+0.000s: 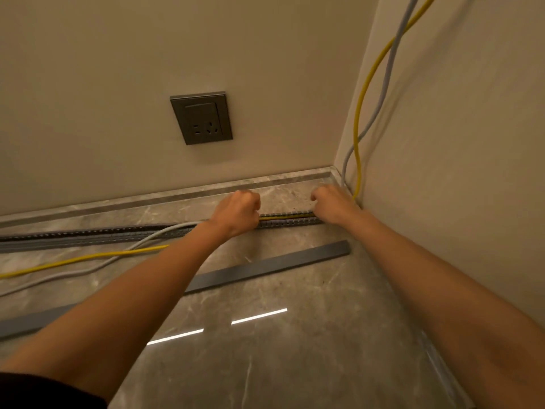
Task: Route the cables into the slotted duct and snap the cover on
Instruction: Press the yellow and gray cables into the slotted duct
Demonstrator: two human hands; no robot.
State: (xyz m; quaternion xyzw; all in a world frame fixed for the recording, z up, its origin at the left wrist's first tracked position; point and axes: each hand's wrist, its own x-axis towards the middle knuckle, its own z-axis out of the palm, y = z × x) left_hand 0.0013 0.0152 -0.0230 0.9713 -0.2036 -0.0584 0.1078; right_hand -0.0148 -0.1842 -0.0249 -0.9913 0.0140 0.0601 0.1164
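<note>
A grey slotted duct (88, 236) lies on the marble floor along the back wall, open on top. A yellow cable (88, 256) and a pale grey cable (73, 274) come down the right wall, run inside the duct between my hands, and leave it to the left across the floor. My left hand (239, 211) is curled over the duct and the cables. My right hand (331, 203) is curled over the duct's right end near the corner. What the fingers grip is hidden under both hands. The flat grey cover (265, 268) lies on the floor nearer me, partly under my left forearm.
A grey wall socket (201, 117) sits on the back wall above the duct. A marble skirting (147, 197) runs along the wall foot. The right wall (457, 143) closes the corner. Glossy floor tiles (295, 349) reflect ceiling lights.
</note>
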